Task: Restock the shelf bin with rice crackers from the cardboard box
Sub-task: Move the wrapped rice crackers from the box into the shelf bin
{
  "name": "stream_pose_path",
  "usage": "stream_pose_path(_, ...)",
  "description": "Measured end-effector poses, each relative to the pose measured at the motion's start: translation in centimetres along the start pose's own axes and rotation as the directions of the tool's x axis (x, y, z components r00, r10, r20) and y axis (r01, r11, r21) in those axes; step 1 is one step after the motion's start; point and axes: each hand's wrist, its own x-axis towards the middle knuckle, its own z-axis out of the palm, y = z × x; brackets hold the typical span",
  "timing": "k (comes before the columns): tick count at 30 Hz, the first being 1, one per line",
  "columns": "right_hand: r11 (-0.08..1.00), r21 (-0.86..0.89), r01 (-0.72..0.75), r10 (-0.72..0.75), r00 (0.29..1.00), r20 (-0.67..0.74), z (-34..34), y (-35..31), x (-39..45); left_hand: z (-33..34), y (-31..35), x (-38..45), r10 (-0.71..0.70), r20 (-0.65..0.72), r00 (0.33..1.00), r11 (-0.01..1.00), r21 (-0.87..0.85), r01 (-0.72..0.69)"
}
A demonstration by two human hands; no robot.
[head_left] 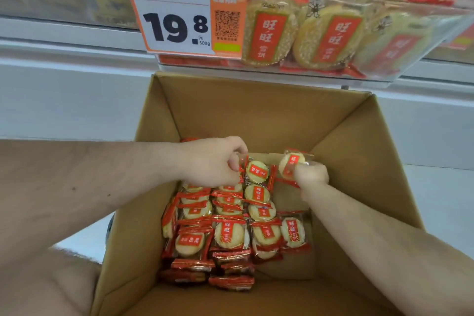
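Below shelf bin [333,77], both hands pinch cracker packs inside cardboard box [256,110].

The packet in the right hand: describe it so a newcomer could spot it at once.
Look inside the open cardboard box under the shelf bin. Above its bare right floor, the right hand pinches one rice cracker packet, raised clear of the packed rows lying flat below.
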Motion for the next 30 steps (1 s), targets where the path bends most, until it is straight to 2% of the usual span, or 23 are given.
stream_pose_path(1,0.981,0.182,-0.07,0.031,0.978,0.208,-0.3,-1.2,-1.2,-0.2,0.2,-0.1,-0.01,0.018,1.0,0.997,-0.071,0.011)
stream_pose_path(2,0.955,0.266,-0.131,0.021,0.924,0.381,-0.5,-2.3,-2.0,-0.4,0.3,-0.3,-0.023,0.009,1.0,0.99,-0.14,0.024)
stream_pose_path(3,0.943,0.295,-0.153,-0.036,0.836,0.548,-1.0,-3.5,-3.1,-0.6,0.4,-0.4,-0.033,-0.039,0.999,0.981,-0.194,0.025)
stream_pose_path(5,0.946,0.302,-0.114,-0.177,0.597,0.782,-0.9,-4.7,-5.1,-0.8,0.5,-0.7,-0.077,-0.124,0.989,0.948,-0.315,0.035)
stream_pose_path(8,0.949,0.311,-0.055,-0.281,0.3,0.912,0.6,-5.4,-7.3,-0.8,0.4,-0.7,-0.078,-0.207,0.975,0.888,-0.46,-0.026)
stream_pose_path(10,0.953,0.29,-0.084,-0.273,0.17,0.947,1.0,-5.3,-6.9,-1.1,0.3,-0.8,-0.056,-0.274,0.96,0.883,-0.463,-0.081)
stream_pose_path(11,0.955,0.277,-0.103,-0.262,0.141,0.955,0.8,-5.1,-6.3,-1.1,0.2,-1.0,-0.049,-0.293,0.955,0.893,-0.442,-0.09)
stream_pose_path(12,0.956,0.256,-0.141,-0.231,0.174,0.957,0.4,-4.8,-5.2,-1.1,0.0,-1.0,-0.043,-0.301,0.953,0.911,-0.403,-0.086)
stream_pose_path(13,0.96,0.219,-0.175,-0.166,0.278,0.946,-0.1,-4.4,-4.5,-1.1,-0.1,-1.1,-0.043,-0.294,0.955,0.934,-0.351,-0.067)
stream_pose_path(14,0.971,0.158,-0.181,-0.061,0.449,0.892,-0.4,-3.4,-3.4,-1.1,-0.3,-1.1,-0.04,-0.281,0.959,0.953,-0.299,-0.048)
stream_pose_path(15,0.989,0.045,-0.144,0.057,0.633,0.772,-0.6,-2.2,-2.3,-1.0,-0.4,-1.2,-0.031,-0.258,0.966,0.964,-0.263,-0.039)
stream_pose_path(16,0.986,-0.15,-0.076,0.151,0.787,0.598,-0.7,-0.7,-1.4,-0.9,-0.5,-1.2,-0.016,-0.226,0.974,0.97,-0.239,-0.039)
stream_pose_path(17,0.924,-0.382,-0.026,0.203,0.88,0.43,-0.8,1.1,-0.4,-0.8,-0.4,-1.1,-0.006,-0.195,0.981,0.976,-0.212,-0.037)
stream_pose_path(18,0.835,-0.55,-0.016,0.228,0.919,0.321,-0.7,2.8,0.3,-0.7,-0.4,-1.0,0.004,-0.167,0.986,0.982,-0.187,-0.036)
stream_pose_path(19,0.771,-0.637,-0.026,0.248,0.933,0.262,-0.6,4.4,1.0,-0.6,-0.3,-0.9,0.01,-0.144,0.99,0.986,-0.161,-0.033)
stream_pose_path(22,0.615,-0.786,-0.059,0.316,0.932,0.177,-0.1,7.5,1.9,-0.3,-0.3,-0.2,0.017,-0.122,0.992,0.993,-0.111,-0.031)
stream_pose_path(24,0.524,-0.85,-0.047,0.258,0.96,0.106,0.7,9.2,2.1,-0.1,-0.5,0.2,0.031,-0.126,0.992,0.996,-0.083,-0.042)
stream_pose_path(27,0.565,-0.82,-0.087,0.196,0.98,0.031,1.4,10.6,2.1,0.1,-0.9,0.6,0.039,-0.117,0.992,0.996,-0.079,-0.048)
stream_pose_path(30,0.592,-0.802,-0.08,0.199,0.979,0.05,1.0,10.1,2.2,0.1,-1.2,0.7,0.061,-0.115,0.991,0.996,-0.065,-0.069)
